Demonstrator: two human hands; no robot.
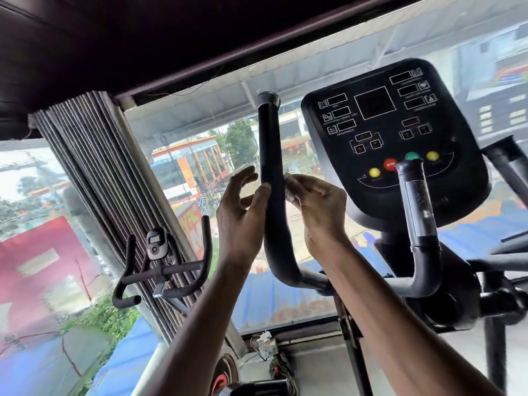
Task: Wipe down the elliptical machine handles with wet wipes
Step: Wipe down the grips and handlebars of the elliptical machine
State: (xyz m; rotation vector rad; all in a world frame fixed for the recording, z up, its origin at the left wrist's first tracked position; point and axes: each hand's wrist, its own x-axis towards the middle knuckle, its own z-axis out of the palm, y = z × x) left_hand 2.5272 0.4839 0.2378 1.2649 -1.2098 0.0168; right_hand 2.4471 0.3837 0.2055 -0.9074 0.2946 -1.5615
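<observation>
The elliptical's left handle is a tall black bar that rises in the middle of the view and bends right at its base. My left hand is at its left side, thumb touching the bar, fingers spread and relaxed. My right hand is at the bar's right side and pinches a small white wet wipe against it. A shorter black handle with a worn grip stands to the right, below the console.
The black console with red, green and yellow buttons stands right of the handle. An exercise bike's handlebars with a small display are at lower left, beside folded blinds. A large window lies behind. Loose wires lie on the floor below.
</observation>
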